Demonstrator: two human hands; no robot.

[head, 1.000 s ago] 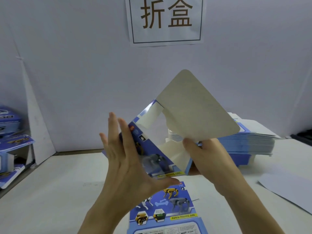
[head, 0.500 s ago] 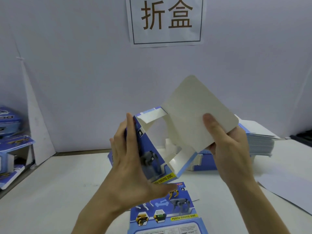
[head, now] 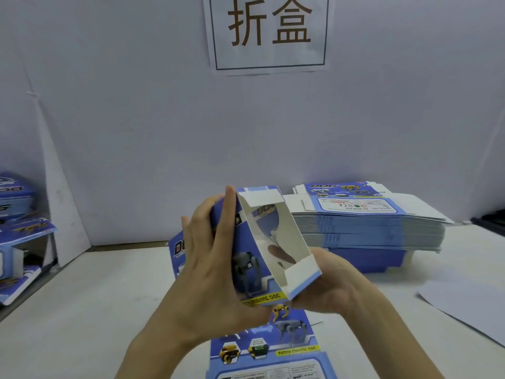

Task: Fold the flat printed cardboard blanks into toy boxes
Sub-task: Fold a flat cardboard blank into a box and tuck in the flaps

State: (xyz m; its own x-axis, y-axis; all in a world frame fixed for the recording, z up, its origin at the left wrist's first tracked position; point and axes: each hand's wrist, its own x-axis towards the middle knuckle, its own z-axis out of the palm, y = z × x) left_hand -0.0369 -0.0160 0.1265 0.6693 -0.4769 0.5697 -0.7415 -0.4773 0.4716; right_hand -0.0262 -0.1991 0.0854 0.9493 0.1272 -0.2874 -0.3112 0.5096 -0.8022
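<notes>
Both hands holding half-formed box above table

Left hand [head: 210,258] is pressing flat against the printed side of the box [head: 262,242], fingers straight and pointing up, thumb hooking under its lower corner; that grip is closed on the box. Right hand [head: 332,283] is cupping the box from below and behind, palm wrapping the far wall; one finger is showing through the open inside, so this grip is also closed on the box. Box is being held tilted, open end facing the camera, white interior and short flaps showing. It is hovering over the table [head: 82,310], just above a flat blank [head: 276,348] lying printed side up at the near edge. Behind the box to the right, a tall stack [head: 366,225] of blanks is sitting on the table. Far left of the box, more blue printed cartons [head: 16,214] are piling up. Sign [head: 269,32] is hanging on the wall above.
</notes>
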